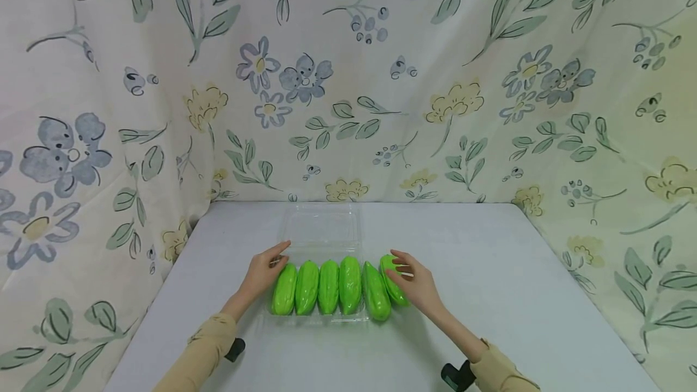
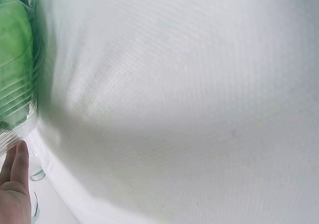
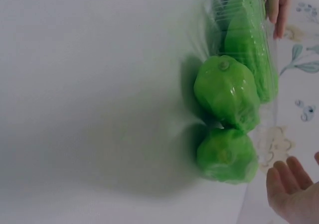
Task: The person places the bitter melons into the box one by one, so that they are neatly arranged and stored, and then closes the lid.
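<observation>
In clear box [image 1: 323, 249] on white table [image 1: 468, 265]: 4 green vegetables [image 1: 329, 289]; just outside, to the right: 2 more. At left rear of box: left hand [image 1: 264, 270] with straightish fingers. Beside outermost vegetable [image 3: 228, 157]: right hand [image 1: 419, 284] with loosely spread fingers.

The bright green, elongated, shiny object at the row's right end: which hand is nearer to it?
The right hand: it is just beside this green object. The left hand is far off, by the leftmost green object.
</observation>
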Action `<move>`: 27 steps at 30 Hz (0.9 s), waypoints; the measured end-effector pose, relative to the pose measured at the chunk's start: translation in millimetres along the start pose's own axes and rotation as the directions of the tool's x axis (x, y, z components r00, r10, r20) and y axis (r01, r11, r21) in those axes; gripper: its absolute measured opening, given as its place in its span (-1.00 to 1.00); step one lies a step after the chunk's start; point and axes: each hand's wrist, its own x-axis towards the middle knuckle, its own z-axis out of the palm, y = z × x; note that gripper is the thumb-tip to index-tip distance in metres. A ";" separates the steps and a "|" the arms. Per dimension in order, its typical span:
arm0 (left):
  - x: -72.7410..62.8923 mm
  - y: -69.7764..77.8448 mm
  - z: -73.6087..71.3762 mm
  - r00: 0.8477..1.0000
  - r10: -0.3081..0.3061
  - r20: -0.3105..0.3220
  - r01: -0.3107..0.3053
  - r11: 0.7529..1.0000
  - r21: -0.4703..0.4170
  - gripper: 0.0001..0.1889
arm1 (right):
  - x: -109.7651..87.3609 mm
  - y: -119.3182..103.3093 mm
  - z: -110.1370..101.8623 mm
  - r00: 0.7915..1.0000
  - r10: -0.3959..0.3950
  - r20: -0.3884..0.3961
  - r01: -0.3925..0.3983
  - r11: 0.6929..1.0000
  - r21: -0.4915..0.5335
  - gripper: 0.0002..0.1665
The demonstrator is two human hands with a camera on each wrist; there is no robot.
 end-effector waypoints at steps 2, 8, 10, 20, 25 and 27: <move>-0.1 0.6 -0.3 1.000 -0.004 0.004 0.004 1.000 0.001 -0.56 | -0.3 1.1 -0.9 1.000 0.002 -0.005 -0.002 1.000 -0.002 -0.49; -0.3 1.8 -1.8 0.999 -0.037 0.027 0.036 0.999 0.008 -0.56 | -0.1 6.7 -3.3 1.000 0.020 0.002 -0.020 0.999 -0.026 -0.47; -0.5 1.9 -2.2 0.999 -0.041 0.030 0.041 0.999 0.007 -0.56 | 0.3 9.1 -4.2 1.000 0.030 0.007 -0.029 0.999 -0.038 -0.45; -0.5 3.3 -3.1 0.999 -0.036 0.022 0.036 0.999 0.010 -0.56 | 3.6 19.0 -11.1 0.996 0.092 0.016 -0.090 0.994 -0.069 -0.41; -0.7 2.1 -3.3 0.999 -0.030 0.022 0.029 0.999 0.014 -0.57 | 6.2 21.7 -13.0 0.993 0.117 0.015 -0.116 0.991 -0.068 -0.39; -1.1 1.2 -2.9 0.999 -0.027 0.021 0.027 1.000 0.012 -0.57 | 7.8 21.9 -12.9 0.992 0.128 0.013 -0.127 0.989 -0.073 -0.39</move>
